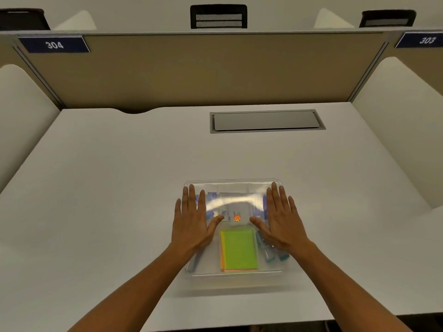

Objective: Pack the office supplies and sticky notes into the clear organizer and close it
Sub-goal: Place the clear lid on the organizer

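the clear organizer [233, 185] sat on the white worktop [119, 188] in the lower middle of the frame, a shallow see-through box with rounded corners, its transparent lid lying flat over it and catching a pale streak of glare across the upper half. through the lid a stack of sticky notes [238, 250] showed in the lower centre, bright green on top with yellow and orange edges peeking out at the left and bottom. above it lay a grey-white packet with a small round orange mark [237, 218]; any print on it was too blurred to read. blue items showed dimly at the upper left and upper right inside the box, and teal-ended pieces [271, 256] lay at the lower right, just beside the notes. a dark slim object [195, 261] showed at the lower left. the left hand [191, 221] lay flat with fingers spread on the left part of the lid, and the right hand [281, 221] lay the same way on the right part, both released and grasping nothing, palms down. at the upper left of the frame a blue plate [54, 45] on the divider read "304"; at the upper right another plate [424, 40] read "303". a grey cable hatch [266, 121] was set into the worktop above the box.
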Motion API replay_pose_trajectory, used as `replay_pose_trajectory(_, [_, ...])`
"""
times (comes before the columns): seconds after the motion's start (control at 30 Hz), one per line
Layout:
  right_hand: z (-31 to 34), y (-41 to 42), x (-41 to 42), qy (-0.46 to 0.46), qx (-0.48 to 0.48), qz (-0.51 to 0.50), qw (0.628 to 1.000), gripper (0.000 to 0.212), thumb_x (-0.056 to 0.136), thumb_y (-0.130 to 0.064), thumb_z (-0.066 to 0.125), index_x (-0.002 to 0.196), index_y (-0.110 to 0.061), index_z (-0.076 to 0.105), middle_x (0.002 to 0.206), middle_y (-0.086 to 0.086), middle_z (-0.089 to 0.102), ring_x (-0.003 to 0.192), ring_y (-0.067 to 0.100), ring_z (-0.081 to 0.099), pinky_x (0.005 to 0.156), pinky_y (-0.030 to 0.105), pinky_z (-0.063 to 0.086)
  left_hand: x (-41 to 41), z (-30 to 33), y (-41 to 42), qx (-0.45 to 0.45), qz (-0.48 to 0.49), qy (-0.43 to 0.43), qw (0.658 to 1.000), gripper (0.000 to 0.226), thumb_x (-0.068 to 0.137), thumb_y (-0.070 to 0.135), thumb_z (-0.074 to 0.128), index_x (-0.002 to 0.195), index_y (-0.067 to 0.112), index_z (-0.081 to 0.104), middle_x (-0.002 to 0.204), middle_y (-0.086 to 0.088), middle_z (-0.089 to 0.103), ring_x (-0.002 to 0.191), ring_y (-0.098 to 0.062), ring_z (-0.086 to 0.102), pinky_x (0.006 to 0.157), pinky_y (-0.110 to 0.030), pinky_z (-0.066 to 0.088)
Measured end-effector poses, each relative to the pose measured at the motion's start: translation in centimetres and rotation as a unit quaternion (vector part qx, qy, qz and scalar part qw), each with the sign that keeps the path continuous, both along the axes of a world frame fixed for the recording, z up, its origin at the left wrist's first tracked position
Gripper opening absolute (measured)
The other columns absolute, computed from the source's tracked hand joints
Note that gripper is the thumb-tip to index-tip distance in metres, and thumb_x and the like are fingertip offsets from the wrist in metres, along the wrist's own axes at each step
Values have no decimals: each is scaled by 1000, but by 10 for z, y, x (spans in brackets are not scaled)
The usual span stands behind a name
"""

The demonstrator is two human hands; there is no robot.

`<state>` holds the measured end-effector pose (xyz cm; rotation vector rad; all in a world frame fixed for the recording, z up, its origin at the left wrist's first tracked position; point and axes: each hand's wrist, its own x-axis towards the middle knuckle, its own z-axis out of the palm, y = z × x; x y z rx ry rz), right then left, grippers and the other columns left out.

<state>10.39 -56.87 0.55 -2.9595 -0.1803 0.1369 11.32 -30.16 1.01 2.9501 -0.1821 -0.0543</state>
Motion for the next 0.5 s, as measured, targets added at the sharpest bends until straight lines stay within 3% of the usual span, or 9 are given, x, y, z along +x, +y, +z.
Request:
replay_pose_trajectory(0.17, [-6,-1,2,-22,-7,0,1000,96,90,-78,15,153,-11,-13,162,8,-17,149,20,-16,122,45,4,3,-10,2,14,1,-13,1000,91,86,78,10,153,18,1,160,-13,-9,147,-26,-14,120,-47,6])
replay_pose_trajectory(0.33, [-9,2,5,-11,9,-13,1000,102,86,-82,13,153,-10,-14,161,9,-19,149,21,-18,122,41,-1,10,-14,4,15,-10,-10,1000,90,85,80,12,152,24,-7,160,-13,-13,147,-26,-16,120,-47,6])
replay_pose_trajectory(0.5, [-11,2,11,-8,24,-18,1000,102,85,-82,16,155,-10,-4,163,6,-8,150,17,-8,122,40,11,17,-18,3,15,-13,-12,1000,95,82,83,15,153,21,-3,160,-16,-10,147,-28,-14,120,-47,5])
